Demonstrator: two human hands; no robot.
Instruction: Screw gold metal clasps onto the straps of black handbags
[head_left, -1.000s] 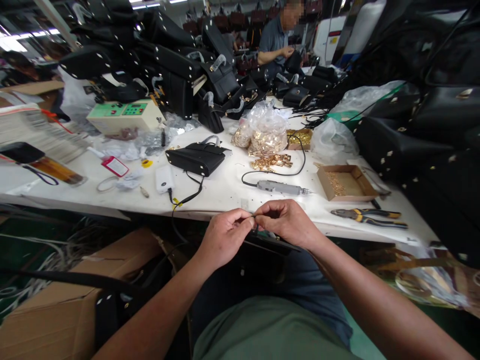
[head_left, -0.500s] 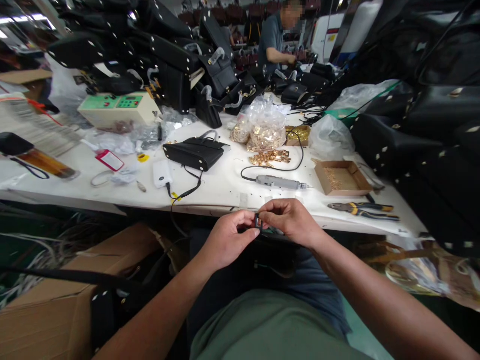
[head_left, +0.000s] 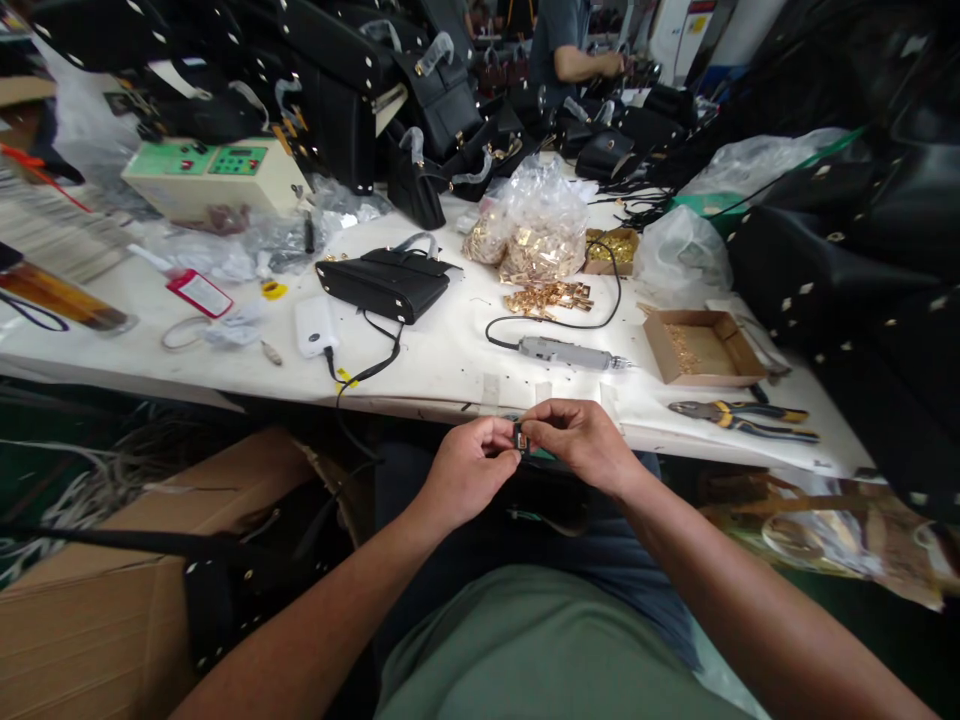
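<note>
Two-handed pinch: left hand (head_left: 469, 473) and right hand (head_left: 581, 440), fingers of both grasping a small dark piece (head_left: 521, 438) | where: between the hands, just this side of the table (head_left: 442, 365) | best done, likely: left steady, right light, piece square | long axis: seemingly near-to-far, far end tableward; front face, cannot tell

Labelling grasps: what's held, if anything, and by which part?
A small dark piece, too small to identify: the left hand pinches it at its left side, the right hand at its upper right.
</note>
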